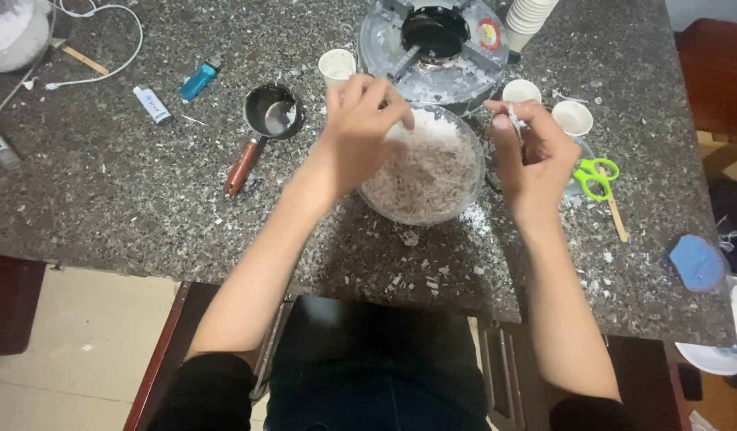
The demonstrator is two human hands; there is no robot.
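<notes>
The left hand (360,128) hovers over a glass bowl (472,187) of pale flakes (428,179), its fingers curled narrow and pinching a little of the white stuff. Just beside the bowl, the right hand (536,156) has its fingers closed on a small white piece (513,118). Beyond those fingers on the speckled tabletop (105,199) stand white paper cups (573,117), with green scissors (596,177) to their right.
</notes>
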